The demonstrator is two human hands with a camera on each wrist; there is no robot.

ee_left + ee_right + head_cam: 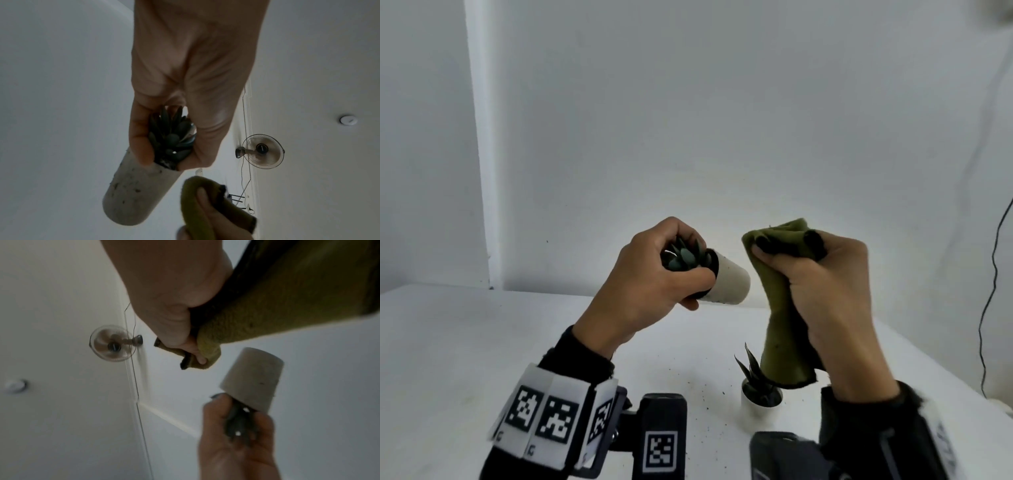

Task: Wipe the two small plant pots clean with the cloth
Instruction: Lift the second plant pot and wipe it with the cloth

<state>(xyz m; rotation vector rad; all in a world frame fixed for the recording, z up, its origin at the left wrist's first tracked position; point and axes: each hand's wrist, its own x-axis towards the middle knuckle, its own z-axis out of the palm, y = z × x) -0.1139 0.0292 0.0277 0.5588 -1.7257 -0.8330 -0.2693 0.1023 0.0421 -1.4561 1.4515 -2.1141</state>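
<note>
My left hand (654, 274) grips a small white pot (729, 282) at its rim, around the dark succulent (681, 257), and holds it tilted in the air with its base toward the right. Dirt specks show on the pot's side (131, 191). My right hand (822, 291) grips a bunched olive-green cloth (780, 329), raised just right of the pot and apart from it. The cloth (257, 318) hangs down past my wrist. A second white pot (758, 407) with a spiky dark plant stands upright on the white table (482, 342), below the cloth.
Dark soil crumbs (705, 387) lie scattered on the table near the standing pot. A white wall rises close behind the table. A black cable (993, 291) hangs at the far right. A wall fan (263, 151) shows in the wrist views.
</note>
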